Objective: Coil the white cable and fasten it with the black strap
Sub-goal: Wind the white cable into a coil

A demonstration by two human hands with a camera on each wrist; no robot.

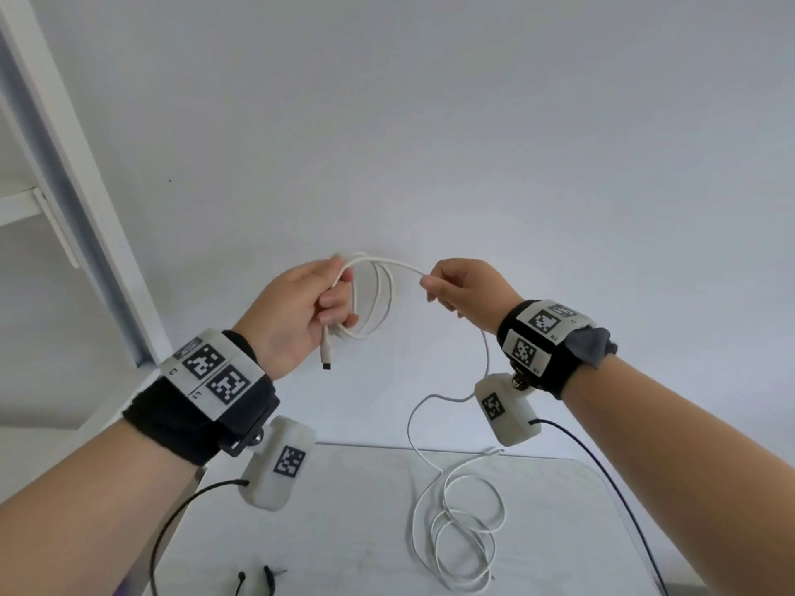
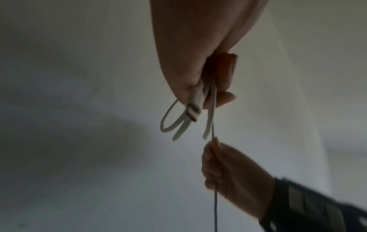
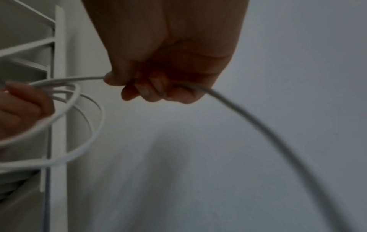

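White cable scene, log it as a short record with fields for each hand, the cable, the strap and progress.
left hand: grips several finished loops, plug end hanging below the fist
right hand: pinches the cable beside the loops
white cable: rest trails down, loose on the table
black strap: cannot tell; dark bits at the table's near edge unclear
progress: coiling partly done, not fastened

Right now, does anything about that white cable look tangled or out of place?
Slightly. The left hand holds neat loops of the white cable and the right hand feeds it, but the slack on the table lies in crossing, untidy loops. No damage shows.
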